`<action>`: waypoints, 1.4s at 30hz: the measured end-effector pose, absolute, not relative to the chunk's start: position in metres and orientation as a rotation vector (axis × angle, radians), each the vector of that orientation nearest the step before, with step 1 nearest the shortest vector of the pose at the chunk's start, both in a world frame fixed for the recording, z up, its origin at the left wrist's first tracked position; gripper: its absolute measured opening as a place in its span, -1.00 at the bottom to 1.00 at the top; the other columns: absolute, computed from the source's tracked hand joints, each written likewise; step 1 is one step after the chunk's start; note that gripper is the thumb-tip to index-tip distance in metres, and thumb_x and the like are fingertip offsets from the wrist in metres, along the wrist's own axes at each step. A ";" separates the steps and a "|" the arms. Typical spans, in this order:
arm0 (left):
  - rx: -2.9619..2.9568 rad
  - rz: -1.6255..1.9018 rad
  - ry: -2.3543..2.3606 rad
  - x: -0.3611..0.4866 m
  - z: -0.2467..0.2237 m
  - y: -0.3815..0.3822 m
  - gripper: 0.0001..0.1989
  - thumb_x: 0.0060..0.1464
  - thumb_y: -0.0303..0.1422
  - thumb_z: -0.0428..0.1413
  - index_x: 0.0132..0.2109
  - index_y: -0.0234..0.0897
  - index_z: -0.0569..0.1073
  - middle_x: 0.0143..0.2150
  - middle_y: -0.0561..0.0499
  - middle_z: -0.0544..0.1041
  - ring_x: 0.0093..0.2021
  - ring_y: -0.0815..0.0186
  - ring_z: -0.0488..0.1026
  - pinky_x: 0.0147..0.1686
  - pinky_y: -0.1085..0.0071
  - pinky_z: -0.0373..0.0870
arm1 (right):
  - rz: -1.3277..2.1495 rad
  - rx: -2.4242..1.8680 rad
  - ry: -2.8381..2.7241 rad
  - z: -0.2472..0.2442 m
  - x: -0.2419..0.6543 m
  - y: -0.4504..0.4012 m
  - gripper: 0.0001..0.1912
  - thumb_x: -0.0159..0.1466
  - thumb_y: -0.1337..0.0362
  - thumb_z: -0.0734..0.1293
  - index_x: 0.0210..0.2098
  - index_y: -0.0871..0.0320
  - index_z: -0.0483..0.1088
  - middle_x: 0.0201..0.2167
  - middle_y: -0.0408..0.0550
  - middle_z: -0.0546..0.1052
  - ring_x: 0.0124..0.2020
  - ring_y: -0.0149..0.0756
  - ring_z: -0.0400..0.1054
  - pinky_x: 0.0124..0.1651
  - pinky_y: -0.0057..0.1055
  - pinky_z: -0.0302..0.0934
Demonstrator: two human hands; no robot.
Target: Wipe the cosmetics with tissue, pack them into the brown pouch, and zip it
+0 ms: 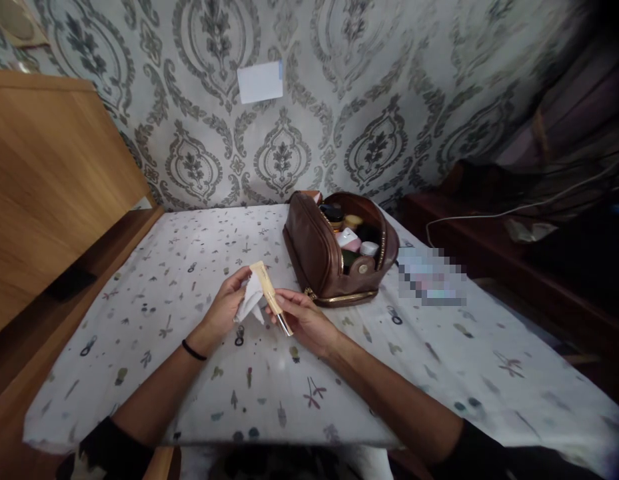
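A pale yellow tube (266, 285) with a shiny silver cap is held up over the middle of the table, its cap end pointing down and to the right. My right hand (306, 320) has its fingers closed round the tube's lower part. In my left hand (228, 303) is a crumpled white tissue (252, 300), pressed against the tube's upper left side. Just beyond my right hand stands a brown leather bag (309, 250), unzipped, with several small jars and bottles inside.
A patterned white cloth (189, 373) covers the table. Wooden furniture (54, 180) stands at the left. Right of the bag lies a blurred-out flat item (432, 277). A white cable (469, 217) crosses dark red furniture (439, 227) at the right.
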State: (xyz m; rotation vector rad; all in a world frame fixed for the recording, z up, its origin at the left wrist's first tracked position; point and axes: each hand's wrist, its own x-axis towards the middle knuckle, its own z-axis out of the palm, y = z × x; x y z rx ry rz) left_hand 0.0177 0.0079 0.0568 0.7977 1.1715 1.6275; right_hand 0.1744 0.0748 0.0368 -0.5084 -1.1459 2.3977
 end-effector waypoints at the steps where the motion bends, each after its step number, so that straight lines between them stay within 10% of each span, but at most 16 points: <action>1: 0.802 1.635 1.170 0.017 0.058 0.008 -0.57 -0.23 -0.21 0.42 -0.18 -0.29 0.58 -0.38 0.08 0.51 -0.50 0.49 0.37 -0.52 0.61 0.33 | 2.391 -0.519 -1.135 0.038 0.176 0.076 -0.54 0.01 0.04 0.58 -0.22 0.22 0.55 -0.45 -0.14 0.54 -0.52 -0.50 0.35 -0.49 -0.57 0.16; 12: 0.854 1.604 1.260 0.015 0.065 0.006 -0.62 -0.21 -0.17 0.39 -0.26 -0.30 0.56 -0.52 0.14 0.41 -0.61 0.53 0.24 -0.64 0.61 0.14 | 2.385 -0.512 -1.078 0.047 0.180 0.077 -0.60 0.03 0.13 0.57 -0.20 0.20 0.56 -0.49 -0.13 0.48 -0.57 -0.53 0.22 -0.63 -0.59 -0.18; 26: 0.735 1.852 1.313 0.007 0.057 0.010 -0.64 -0.17 -0.13 0.36 -0.37 -0.29 0.45 -0.57 0.18 0.36 -0.61 0.51 0.24 -0.61 0.60 0.19 | 2.391 -0.495 -1.231 0.037 0.180 0.079 -0.54 0.08 0.09 0.55 -0.09 0.15 0.51 -0.38 -0.08 0.60 -0.51 -0.44 0.43 -0.54 -0.56 0.04; 34: 0.932 1.599 1.360 0.034 0.046 0.004 -0.59 -0.01 -0.08 0.27 -0.11 -0.23 0.41 -0.42 0.15 0.41 -0.57 0.46 0.31 -0.59 0.54 0.27 | 2.146 -0.495 -1.387 0.026 0.173 0.077 -0.57 0.06 0.11 0.55 -0.12 0.13 0.50 -0.46 -0.20 0.50 -0.50 -0.42 0.40 -0.51 -0.52 0.17; 42: 1.149 1.571 1.624 0.037 0.042 0.001 -0.60 -0.03 -0.26 0.30 -0.06 -0.27 0.43 -0.16 -0.02 0.49 -0.17 0.28 0.45 -0.20 0.44 0.40 | 1.805 -0.475 -1.590 0.022 0.170 0.071 -0.65 0.07 0.22 0.53 -0.14 0.13 0.52 -0.31 -0.13 0.55 -0.30 -0.34 0.43 -0.16 -0.37 0.35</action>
